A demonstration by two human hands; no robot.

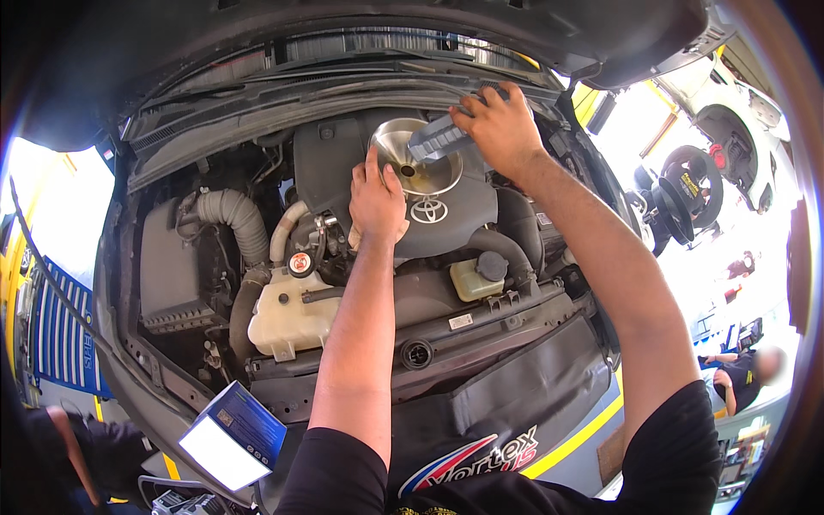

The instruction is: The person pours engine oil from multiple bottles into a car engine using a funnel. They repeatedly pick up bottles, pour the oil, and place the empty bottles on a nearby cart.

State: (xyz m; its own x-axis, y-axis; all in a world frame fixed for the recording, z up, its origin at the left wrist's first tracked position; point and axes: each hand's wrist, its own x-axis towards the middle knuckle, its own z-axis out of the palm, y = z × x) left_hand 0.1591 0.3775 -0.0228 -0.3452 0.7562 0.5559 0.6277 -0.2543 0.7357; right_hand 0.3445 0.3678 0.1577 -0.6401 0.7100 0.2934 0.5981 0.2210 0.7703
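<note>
A wide metal funnel (443,182) stands over the dark engine cover (322,167), with a little amber liquid around its drain hole. My left hand (378,204) is closed at the funnel's near left side, its index finger laid up along the rim. Something pale, perhaps a cloth, shows under that hand's palm. From the right, my right hand (499,129) grips a grey plastic bottle (436,141), tilted so that its mouth end lies inside the funnel. The funnel's lower end is hidden.
Around the funnel lie a whitish reservoir (287,318), a smaller yellowish one (472,281), an air box (176,266) and hoses. The raised hood (412,21) hangs overhead. A blue and white box (240,433) sits at the front left edge. People are at both sides.
</note>
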